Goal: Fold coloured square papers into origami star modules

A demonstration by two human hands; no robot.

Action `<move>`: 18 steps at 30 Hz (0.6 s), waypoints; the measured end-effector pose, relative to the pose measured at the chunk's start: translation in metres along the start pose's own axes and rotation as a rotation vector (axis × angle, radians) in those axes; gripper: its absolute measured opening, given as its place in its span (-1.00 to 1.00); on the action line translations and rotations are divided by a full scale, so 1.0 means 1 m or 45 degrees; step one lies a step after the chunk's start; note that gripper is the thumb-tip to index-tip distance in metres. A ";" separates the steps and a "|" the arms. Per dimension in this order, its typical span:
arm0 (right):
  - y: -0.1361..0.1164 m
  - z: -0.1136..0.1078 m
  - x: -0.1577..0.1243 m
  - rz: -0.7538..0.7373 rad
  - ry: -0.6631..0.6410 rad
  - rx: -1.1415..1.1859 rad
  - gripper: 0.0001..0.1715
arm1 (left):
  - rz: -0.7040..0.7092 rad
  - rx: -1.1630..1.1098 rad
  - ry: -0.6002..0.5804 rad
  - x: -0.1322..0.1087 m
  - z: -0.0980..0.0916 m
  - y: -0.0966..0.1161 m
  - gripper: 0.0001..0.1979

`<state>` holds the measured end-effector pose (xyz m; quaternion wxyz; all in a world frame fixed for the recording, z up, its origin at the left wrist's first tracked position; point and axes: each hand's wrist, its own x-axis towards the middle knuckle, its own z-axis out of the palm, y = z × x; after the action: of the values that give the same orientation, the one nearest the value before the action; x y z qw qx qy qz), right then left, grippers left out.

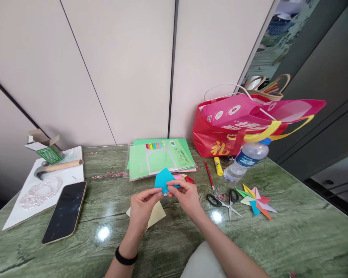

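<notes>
Both my hands hold a folded piece of blue paper just above the green marble table. My left hand pinches its lower left edge. My right hand pinches the lower right edge, fingers closed on it. A black band circles my left wrist. Under my left hand lies a pale yellow paper sheet. Small red and pink paper pieces lie just behind my right hand.
A pack of green coloured paper lies behind the hands. To the right lie a red pencil, glue stick, scissors, water bottle, paper star and red bags. A phone, beads and hammer are left.
</notes>
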<state>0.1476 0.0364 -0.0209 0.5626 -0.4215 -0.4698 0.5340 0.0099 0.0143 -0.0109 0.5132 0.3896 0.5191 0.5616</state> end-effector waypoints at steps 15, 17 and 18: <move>0.007 -0.004 0.003 0.010 -0.033 -0.183 -0.77 | 0.013 0.075 0.010 -0.001 0.003 -0.001 -0.81; 0.006 -0.005 0.003 0.055 -0.031 -0.109 -0.77 | -0.005 0.063 0.019 -0.001 0.002 0.000 -0.80; 0.005 -0.005 0.003 0.076 -0.029 -0.067 -0.77 | -0.012 0.063 0.022 -0.001 0.001 0.000 -0.81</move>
<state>0.1517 0.0400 -0.0268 0.5297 -0.4438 -0.4774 0.5427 0.0113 0.0140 -0.0105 0.5015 0.3950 0.5391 0.5494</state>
